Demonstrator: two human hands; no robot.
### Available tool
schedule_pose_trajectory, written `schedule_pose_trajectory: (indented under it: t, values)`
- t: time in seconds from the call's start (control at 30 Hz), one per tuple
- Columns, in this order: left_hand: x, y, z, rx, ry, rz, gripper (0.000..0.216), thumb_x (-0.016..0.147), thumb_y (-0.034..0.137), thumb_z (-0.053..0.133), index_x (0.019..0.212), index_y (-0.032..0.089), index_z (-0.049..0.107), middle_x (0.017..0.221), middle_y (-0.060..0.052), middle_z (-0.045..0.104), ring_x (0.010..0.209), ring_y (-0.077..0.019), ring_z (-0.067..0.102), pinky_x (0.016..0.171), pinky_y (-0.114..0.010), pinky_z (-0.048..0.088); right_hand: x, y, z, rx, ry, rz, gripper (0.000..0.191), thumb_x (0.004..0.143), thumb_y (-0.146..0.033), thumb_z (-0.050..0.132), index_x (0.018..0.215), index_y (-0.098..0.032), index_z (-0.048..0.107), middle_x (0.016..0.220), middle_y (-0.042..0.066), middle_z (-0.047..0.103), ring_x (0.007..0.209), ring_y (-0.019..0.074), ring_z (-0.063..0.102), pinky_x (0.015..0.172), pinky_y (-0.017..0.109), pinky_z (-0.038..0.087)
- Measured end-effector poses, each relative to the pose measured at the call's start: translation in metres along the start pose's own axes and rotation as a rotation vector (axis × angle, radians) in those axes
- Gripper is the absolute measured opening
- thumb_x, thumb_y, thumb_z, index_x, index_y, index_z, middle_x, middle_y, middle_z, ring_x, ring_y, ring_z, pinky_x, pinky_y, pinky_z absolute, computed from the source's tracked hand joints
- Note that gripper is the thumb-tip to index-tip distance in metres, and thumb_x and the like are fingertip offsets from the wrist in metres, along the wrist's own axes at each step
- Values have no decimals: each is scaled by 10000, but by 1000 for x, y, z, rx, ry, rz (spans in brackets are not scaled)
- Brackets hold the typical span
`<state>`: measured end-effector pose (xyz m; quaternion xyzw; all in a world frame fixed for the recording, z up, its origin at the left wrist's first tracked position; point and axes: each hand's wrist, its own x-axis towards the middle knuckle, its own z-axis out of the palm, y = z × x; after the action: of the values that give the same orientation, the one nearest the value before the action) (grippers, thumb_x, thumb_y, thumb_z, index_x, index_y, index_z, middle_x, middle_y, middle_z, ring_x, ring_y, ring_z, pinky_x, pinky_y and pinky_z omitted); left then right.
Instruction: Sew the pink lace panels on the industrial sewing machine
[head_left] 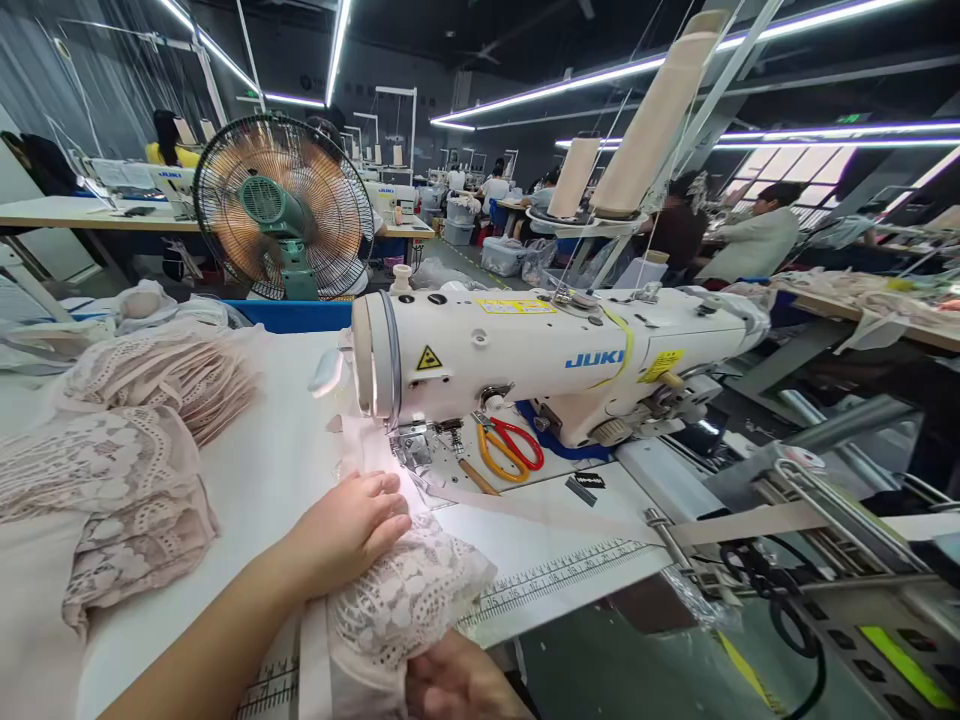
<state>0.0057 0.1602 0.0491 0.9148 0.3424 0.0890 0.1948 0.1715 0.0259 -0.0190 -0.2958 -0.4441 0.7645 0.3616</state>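
Observation:
A pale pink lace garment piece lies on the sewing table, its far end running up to the presser foot of a white JUKI sewing machine. My left hand presses on that piece just in front of the needle area, fingers curled and close together. Lower down, my right hand grips the near edge of the same lace, partly under it; some of its fingers are hidden and slightly blurred. From the right, a thin pale elastic band stretches across the table to the presser foot.
Orange- and red-handled scissors and blades lie beside the machine. Stacked lace pieces fill the left side. A fan stands behind, thread cones rise above, and a metal rack is at right. Other people sit farther back.

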Motion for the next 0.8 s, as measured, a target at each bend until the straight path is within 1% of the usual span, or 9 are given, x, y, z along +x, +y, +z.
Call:
schedule_pose_trajectory:
  t: [0.1,0.23,0.3,0.37,0.47,0.57,0.63,0.7,0.8]
  values:
    - [0,2,-3,1,-42,-16,495,1003,399,248,903,228,702,1062,-90,683,1006,-252,627,913,-394,491,15,8,2,167,32,-26,758,582,-617,762,1273,-330,641,1248,134,667,1285,390,558,1002,555,464]
    - [1,2,-4,37,-67,-28,515,1001,419,247,909,216,712,1078,-110,684,1016,-278,632,908,-422,492,32,15,14,263,55,-84,860,498,-653,780,1269,-295,646,1236,160,661,1271,413,555,1006,582,446]
    - [1,-1,-1,43,-39,-25,491,999,435,283,919,218,715,1082,-109,689,1009,-278,637,908,-419,493,39,14,19,287,59,-85,891,471,-649,784,1285,-320,633,1248,142,654,1266,414,555,997,594,449]
    - [1,-6,3,45,5,-22,464,995,460,326,941,215,717,1115,-113,687,1013,-282,638,918,-424,494,46,12,24,287,77,-63,861,502,-611,783,1301,-334,623,1268,123,644,1268,402,556,1001,588,451]
    - [1,-13,9,57,78,-7,462,993,495,357,987,205,717,1200,-131,669,1062,-304,629,945,-458,490,56,10,31,314,134,-73,868,490,-597,774,1298,-318,626,1254,112,652,1265,400,554,991,564,470]
    - [0,-17,12,86,69,-1,468,998,507,368,1089,195,705,1268,-142,656,1147,-333,611,984,-501,485,61,6,34,328,142,-113,897,472,-625,754,1297,-298,625,1219,110,670,1257,408,555,961,552,494]
    - [0,-19,15,106,32,2,486,994,527,393,1194,187,677,1331,-148,638,1225,-347,582,1030,-520,471,59,2,32,276,89,-82,828,547,-604,747,1307,-301,619,1198,101,681,1245,394,567,952,546,502]
    - [-1,-21,19,120,37,6,530,987,557,415,1284,178,636,1393,-154,605,1302,-354,534,1080,-526,446,56,-1,30,248,54,-59,733,612,-575,742,1287,-306,641,1161,96,700,1219,385,587,941,549,510]
    - [0,-24,26,148,69,9,574,989,570,410,1343,156,591,1428,-172,571,1334,-354,505,1101,-526,438,55,2,27,301,85,-110,604,643,-546,741,1198,-309,707,1115,99,720,1177,388,610,922,558,521]
